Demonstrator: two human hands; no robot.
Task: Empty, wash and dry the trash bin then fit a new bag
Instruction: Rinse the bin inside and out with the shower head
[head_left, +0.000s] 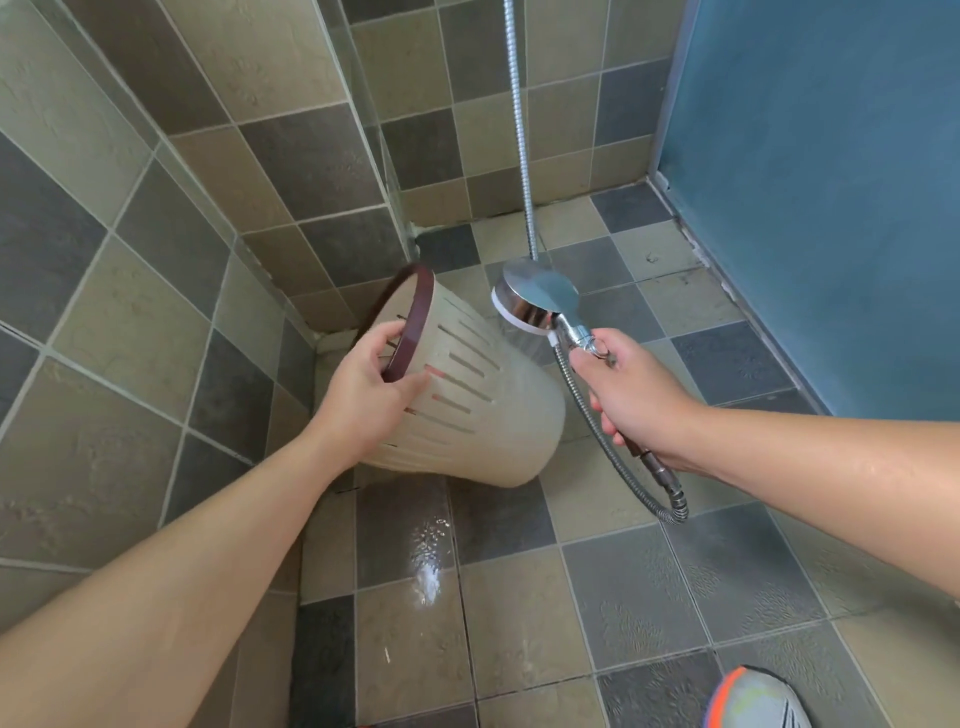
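The left hand (374, 387) grips the tilted trash bin (467, 400) by its dark rim, off the wet tiled floor (649, 582). The right hand (631, 387) clasps the shower head (535, 301) beside it; its hose (519, 130) hangs before the tiled wall (182, 130). A shoe (756, 699) shows near the corner.

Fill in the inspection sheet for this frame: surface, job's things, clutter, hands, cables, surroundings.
Surface: tiled floor, wet, with a shiny puddle.
Job's things: trash bin, beige with slotted sides and dark rim, tilted on its side off the floor, no bag in it; shower head aimed at its outside.
Clutter: nothing seen.
Hands: left hand grips the bin's rim; right hand holds the shower handle.
Cables: metal shower hose hangs down the wall and loops under the right hand.
Surroundings: tiled walls, blue panel, shoe at bottom right.
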